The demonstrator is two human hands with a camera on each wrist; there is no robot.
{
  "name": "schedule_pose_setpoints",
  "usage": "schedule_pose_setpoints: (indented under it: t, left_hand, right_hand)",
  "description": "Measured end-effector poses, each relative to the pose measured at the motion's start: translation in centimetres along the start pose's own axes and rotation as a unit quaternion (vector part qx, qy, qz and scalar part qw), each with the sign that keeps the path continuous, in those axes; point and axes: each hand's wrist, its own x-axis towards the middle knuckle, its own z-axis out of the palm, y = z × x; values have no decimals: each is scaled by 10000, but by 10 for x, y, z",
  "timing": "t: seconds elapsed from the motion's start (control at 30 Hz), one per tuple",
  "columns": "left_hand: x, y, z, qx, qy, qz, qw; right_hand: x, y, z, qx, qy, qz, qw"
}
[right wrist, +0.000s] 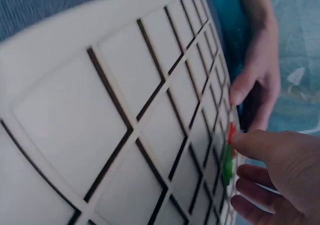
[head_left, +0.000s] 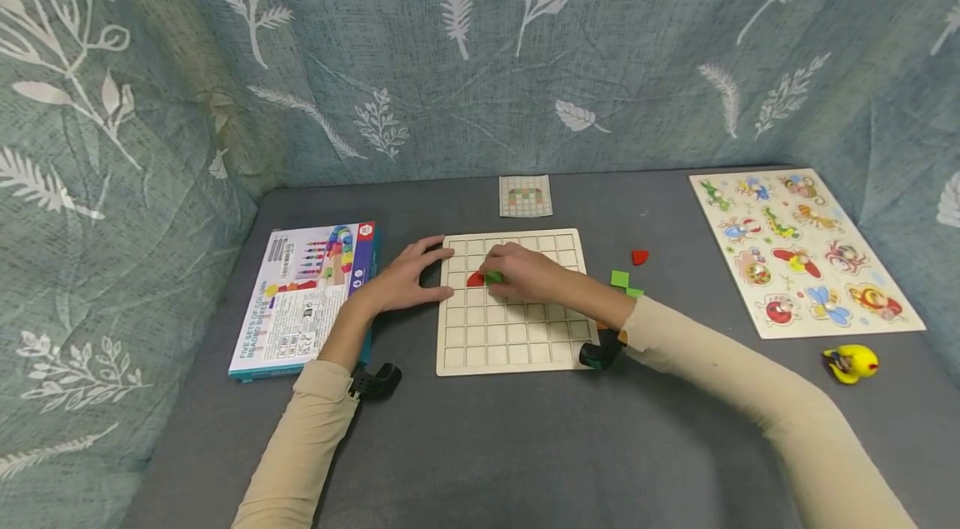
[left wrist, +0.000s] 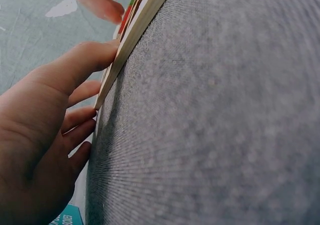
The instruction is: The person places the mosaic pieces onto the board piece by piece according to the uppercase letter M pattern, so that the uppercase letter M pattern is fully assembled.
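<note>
A pale wooden grid board [head_left: 517,358] lies flat on the grey table. In one of its cells sits a red piece with a rounded edge [head_left: 475,279]. Just right of it my right hand [head_left: 521,271] pinches a green square tile [head_left: 493,276] at the board's surface; the right wrist view shows the thumb beside the red piece and the green tile [right wrist: 228,166]. My left hand [head_left: 405,275] rests at the board's left edge, thumb and fingers spread and touching the rim, as the left wrist view also shows.
Right of the board lie loose green tiles [head_left: 619,278] and a red piece [head_left: 639,257]; an orange one is partly hidden under the right forearm. A pattern card [head_left: 525,212] lies behind. A boxed toy [head_left: 300,304] stands left, an insect puzzle [head_left: 806,254] and yellow duck [head_left: 855,362] right.
</note>
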Motion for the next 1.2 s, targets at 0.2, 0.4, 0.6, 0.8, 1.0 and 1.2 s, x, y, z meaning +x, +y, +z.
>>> schedule_pose_setpoints:
  t: [0.2,0.4,0.6,0.8,1.0,1.2]
  left_hand:
    - [0,0,1,41,41,50,10000]
    - [-1,0,1,-8,7,7,10000]
    - [0,-1,1,-6,-14,-3,10000]
    - [-2,0,0,21,-8,4,10000]
    - [-2,-1,2,16,-18,2,10000]
    - [-1,1,1,11,-21,23,10000]
  right_hand:
    - [-24,-8,-6,-63,228,19,9997]
    - [-68,-5,-5,-75,313,245,9992]
    - [-116,13,-9,-25,613,587,9964]
    - [-155,25,-13,-113,680,1060,9920]
    - [-182,30,-19,-209,635,1248,9899]
    - [-207,38,-26,-455,504,1428,9874]
